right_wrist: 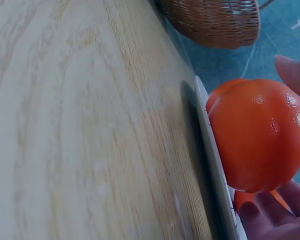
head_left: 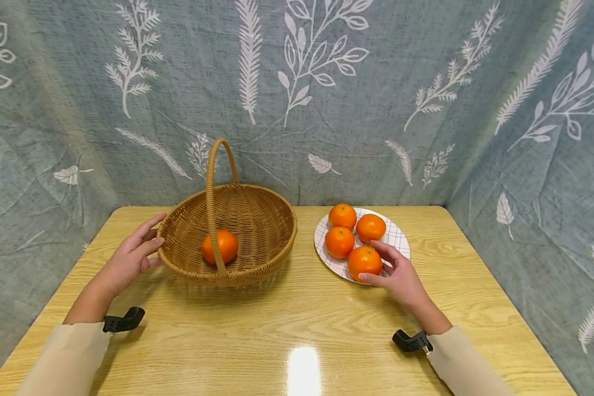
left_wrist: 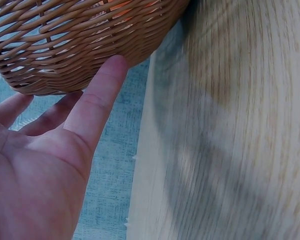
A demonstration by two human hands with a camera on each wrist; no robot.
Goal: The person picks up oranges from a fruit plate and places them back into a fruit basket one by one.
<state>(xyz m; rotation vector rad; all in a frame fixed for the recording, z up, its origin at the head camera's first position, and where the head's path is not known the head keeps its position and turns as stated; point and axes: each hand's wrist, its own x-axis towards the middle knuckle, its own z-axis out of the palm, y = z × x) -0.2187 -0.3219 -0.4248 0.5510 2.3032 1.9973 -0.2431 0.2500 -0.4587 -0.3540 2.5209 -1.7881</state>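
At 6 o'clock on a white checked plate (head_left: pixel 398 237), the near orange (head_left: pixel 363 264) sits within the person's right hand (head_left: pixel 402 280), which comes in from about 4 o'clock. Its thumb lies across the near side while the other fingers bend around the far and right sides, parted just as wide as the fruit; how firmly they hold it, one cannot tell. This orange is nearly round, so its long axis cannot be told, but its green stem mark (head_left: pixel 368 253) faces up. Three more oranges share the plate, at 9 (head_left: pixel 339 242), 11 (head_left: pixel 342 216) and 1 o'clock (head_left: pixel 371 228). Well apart, at 9 o'clock from the plate, stands a wicker basket (head_left: pixel 264 220), its oval opening facing up and its long axis running roughly from 9 to 3 o'clock. The arched handle (head_left: pixel 210 187) crosses that axis, from 6 to 12, and rises above the rim. Behind it a single orange (head_left: pixel 230 245) lies toward 7 o'clock on the basket's floor. The left hand (head_left: pixel 128 256), at about 9 o'clock of the basket, has its fingers spread and mostly straight, touching the outer wicker. Both the basket and the plate are on a wood-grained table (head_left: pixel 257 330).
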